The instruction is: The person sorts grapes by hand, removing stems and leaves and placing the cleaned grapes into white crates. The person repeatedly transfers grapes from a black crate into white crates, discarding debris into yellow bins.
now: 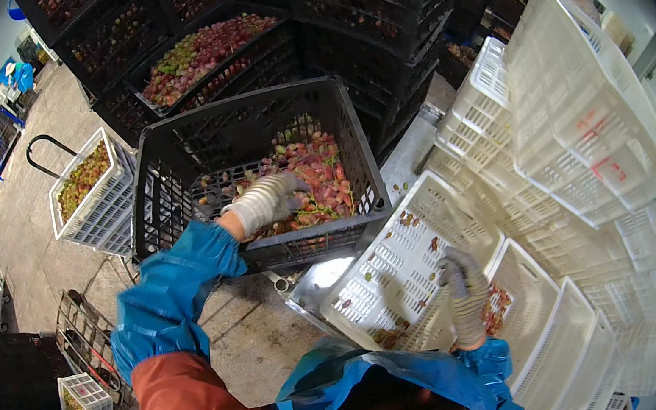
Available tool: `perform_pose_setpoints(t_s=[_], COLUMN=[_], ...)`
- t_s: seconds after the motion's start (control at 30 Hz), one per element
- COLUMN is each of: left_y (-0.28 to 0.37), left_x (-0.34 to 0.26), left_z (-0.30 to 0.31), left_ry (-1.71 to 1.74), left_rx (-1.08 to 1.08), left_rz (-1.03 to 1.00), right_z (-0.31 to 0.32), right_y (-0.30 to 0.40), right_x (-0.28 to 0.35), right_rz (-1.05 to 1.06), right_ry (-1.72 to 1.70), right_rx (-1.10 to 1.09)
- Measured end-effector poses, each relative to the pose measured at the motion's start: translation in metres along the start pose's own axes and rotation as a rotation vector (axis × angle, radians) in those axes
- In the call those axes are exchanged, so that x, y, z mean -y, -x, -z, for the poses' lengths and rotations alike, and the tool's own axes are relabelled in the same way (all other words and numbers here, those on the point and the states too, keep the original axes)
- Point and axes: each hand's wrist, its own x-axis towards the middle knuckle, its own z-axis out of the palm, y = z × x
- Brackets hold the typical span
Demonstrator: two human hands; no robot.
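My left hand (pixel 266 203), in a striped knit glove, reaches into a black plastic crate (pixel 167 166). Its fingers are over red grapes (pixel 316 168) with green stems, heaped at the crate's right side. Whether they grip any is hidden by the hand and blur. To the lower right, my right hand (pixel 466 296), gloved alike, is above a white plastic crate (pixel 401 258) with a few loose grapes on its floor. The fingers look bent; anything inside them is hidden. More reddish grapes (pixel 496 307) show beside my right wrist, in a neighbouring white crate (pixel 526 296).
Behind the black crate rise stacked black crates (pixel 360 0), one heaped with red and green grapes (pixel 207 53). Tall stacks of white crates (pixel 585 119) close in the right side. At left are a grape-filled white crate (pixel 83 182) and a metal trolley (pixel 84 333). People work farther off.
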Motion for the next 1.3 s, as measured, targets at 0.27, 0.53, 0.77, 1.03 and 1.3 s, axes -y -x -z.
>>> perform_pose_setpoints(t_s=[0.27, 0.53, 0.77, 1.03, 1.3], left_y=[-0.092, -0.098, -0.086, -0.057, -0.007], left_x=[0.008, 0.005, 0.078, 0.088, 0.057], left_z=[-0.079, -0.07, -0.06, -0.045, 0.026], left_ry=[-0.455, -0.407, -0.043, 0.424, 0.615], left_rx=[0.528, 0.512, -0.118, -0.307, -0.645], left_rz=[-0.117, 0.056, 0.428, 0.501, 0.425], right_z=[0.0, 0.047, 0.034, 0.03, 0.04], right_y=[0.016, 0.073, 0.059, 0.057, 0.06], right_x=[-0.021, -0.048, -0.045, -0.04, -0.039], right_rz=[-0.104, -0.454, -0.389, -0.344, -0.249], right_ry=[0.122, -0.024, -0.075, 0.015, -0.05], right_rx=[0.027, -0.375, -0.32, -0.211, -0.127])
